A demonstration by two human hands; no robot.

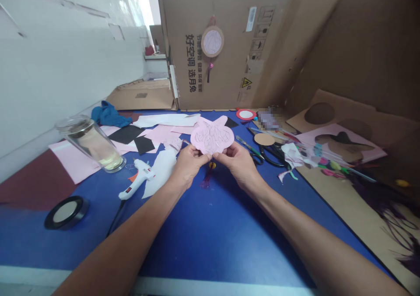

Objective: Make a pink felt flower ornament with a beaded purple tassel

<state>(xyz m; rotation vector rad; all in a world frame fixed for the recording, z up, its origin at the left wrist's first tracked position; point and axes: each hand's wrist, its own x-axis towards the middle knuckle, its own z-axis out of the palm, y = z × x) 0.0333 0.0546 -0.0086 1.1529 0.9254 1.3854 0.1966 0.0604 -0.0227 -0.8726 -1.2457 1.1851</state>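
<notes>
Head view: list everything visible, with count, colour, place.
cutout: one, pink, central
tassel: one, purple, below cutout
glue gun: one, white, left
jar: one, clear, left
disc: one, black-rimmed, front left
cloth: one, blue, back left
paper: several, mixed colours, mostly left
ornament: one, tan, on cardboard
ring: one, red, back right
scissors: count unclear, black, right
threads: many, purple, right
bits: uncounted, mixed, right
cardboard: several, brown, behind
table: one, blue, beneath
left hand, right hand: bare, holding cutout

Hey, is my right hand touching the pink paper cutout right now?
Touching. The head view shows it: your right hand grips the lower edge of the pink paper cutout, its thumb along the near side.
</notes>
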